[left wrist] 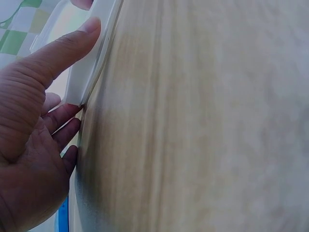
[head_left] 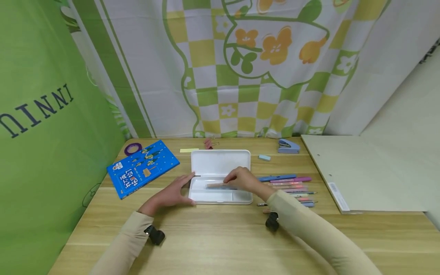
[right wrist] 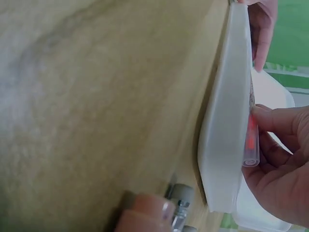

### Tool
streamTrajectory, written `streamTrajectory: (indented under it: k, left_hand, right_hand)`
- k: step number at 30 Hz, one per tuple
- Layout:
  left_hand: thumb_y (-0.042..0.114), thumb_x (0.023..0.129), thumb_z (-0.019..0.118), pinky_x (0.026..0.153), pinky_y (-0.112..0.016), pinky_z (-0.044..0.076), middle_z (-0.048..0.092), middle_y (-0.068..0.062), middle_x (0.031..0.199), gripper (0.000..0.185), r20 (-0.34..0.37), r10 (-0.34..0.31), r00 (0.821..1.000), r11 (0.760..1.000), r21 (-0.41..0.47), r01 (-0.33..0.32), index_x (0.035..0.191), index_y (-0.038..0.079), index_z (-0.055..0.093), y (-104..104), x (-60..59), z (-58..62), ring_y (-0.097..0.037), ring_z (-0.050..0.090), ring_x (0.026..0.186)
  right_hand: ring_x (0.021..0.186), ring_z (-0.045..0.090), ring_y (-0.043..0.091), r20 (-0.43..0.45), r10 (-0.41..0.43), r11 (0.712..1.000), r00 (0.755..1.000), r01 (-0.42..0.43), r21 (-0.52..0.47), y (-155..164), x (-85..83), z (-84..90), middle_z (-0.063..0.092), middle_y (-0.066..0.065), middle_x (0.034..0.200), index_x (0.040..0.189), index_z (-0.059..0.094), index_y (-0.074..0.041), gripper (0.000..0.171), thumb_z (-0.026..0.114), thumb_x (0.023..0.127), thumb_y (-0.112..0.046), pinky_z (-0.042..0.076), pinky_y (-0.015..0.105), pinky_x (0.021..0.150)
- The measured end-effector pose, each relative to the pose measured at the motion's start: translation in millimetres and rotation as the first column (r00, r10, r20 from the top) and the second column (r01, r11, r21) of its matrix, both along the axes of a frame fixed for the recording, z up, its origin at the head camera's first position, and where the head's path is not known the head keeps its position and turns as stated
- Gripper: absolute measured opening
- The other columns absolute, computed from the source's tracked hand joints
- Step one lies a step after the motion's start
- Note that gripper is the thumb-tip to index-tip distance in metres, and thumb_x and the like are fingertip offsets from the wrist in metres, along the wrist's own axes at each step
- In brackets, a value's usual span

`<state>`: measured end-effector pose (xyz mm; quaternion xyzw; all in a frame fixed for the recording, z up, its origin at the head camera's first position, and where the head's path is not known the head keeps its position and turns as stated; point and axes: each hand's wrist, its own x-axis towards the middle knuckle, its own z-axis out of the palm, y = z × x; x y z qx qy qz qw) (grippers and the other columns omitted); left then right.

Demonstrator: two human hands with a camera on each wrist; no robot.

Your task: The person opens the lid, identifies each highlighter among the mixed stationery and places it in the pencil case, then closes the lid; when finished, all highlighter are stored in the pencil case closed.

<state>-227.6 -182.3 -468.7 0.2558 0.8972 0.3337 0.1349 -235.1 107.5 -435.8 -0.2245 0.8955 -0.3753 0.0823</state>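
Observation:
A white pencil case (head_left: 220, 162) stands with its lid raised on the wooden table in the head view. At its left end, my left hand (head_left: 172, 194) holds it between the thumb at the front corner and the fingers toward the hinge. My right hand (head_left: 243, 178) reaches over the case's right part and pinches a slim pen (head_left: 214, 185) lying lengthwise over the back compartment. Seen from the right wrist, that pen (right wrist: 251, 140) has a clear end with red inside, close behind the case's front wall (right wrist: 224, 116). The palm partly hides the pen in the head view.
Several pens and markers (head_left: 280, 178) lie right of the case, partly under my right forearm. A blue book (head_left: 141, 170) and purple tape roll (head_left: 133, 149) are left. Behind are yellow sticky notes (head_left: 189, 150), a binder clip (head_left: 208, 144), an eraser (head_left: 264, 157) and a stapler (head_left: 288, 146).

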Motion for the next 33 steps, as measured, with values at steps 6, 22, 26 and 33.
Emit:
streamTrajectory:
  k: [6,22,26,33]
  left_hand:
    - [0.041,0.070,0.082,0.109,-0.054,0.026,0.032,-0.020,0.148,0.106,-0.003,0.005,1.000,1.000,-0.008,-0.005,0.151,0.010,0.022,-0.5,0.4,-0.4,-0.038,0.027,0.136]
    - [0.043,0.071,0.081,0.109,-0.055,0.026,0.031,-0.020,0.149,0.106,0.006,0.007,1.000,1.000,-0.013,-0.007,0.152,0.012,0.021,0.0,0.1,-1.3,-0.038,0.026,0.136]
    - [0.043,0.071,0.081,0.108,-0.056,0.026,0.031,-0.021,0.148,0.106,0.001,0.004,1.000,1.000,-0.011,-0.004,0.152,0.011,0.021,-0.1,-0.3,-1.7,-0.039,0.027,0.136]
    - [0.044,0.070,0.081,0.108,-0.056,0.026,0.031,-0.021,0.149,0.106,0.003,0.013,1.000,1.000,-0.014,-0.013,0.152,0.011,0.021,-0.9,0.2,-1.4,-0.039,0.027,0.136]
  right_hand:
    - [0.089,0.065,0.023,-0.065,0.011,0.997,0.998,-0.006,0.075,-5.3,3.7,-3.6,0.072,0.006,0.089,0.085,0.077,-0.005,0.008,0.070,0.082,-0.001,0.053,0.032,0.077]
    - [0.087,0.064,0.022,-0.016,0.031,0.995,0.999,-0.032,-0.094,21.6,3.1,9.2,0.071,0.011,0.093,0.095,0.073,0.003,0.013,0.067,0.085,-0.003,0.053,0.031,0.075]
    - [0.091,0.063,0.023,0.086,0.026,0.984,0.996,-0.010,-0.178,54.0,4.1,17.7,0.068,0.013,0.101,0.103,0.069,0.004,0.020,0.065,0.089,-0.010,0.053,0.035,0.079]
    - [0.094,0.062,0.026,0.180,-0.044,0.974,0.983,0.083,-0.212,115.0,13.2,17.8,0.064,0.022,0.108,0.110,0.063,0.010,0.027,0.064,0.090,-0.008,0.053,0.040,0.081]
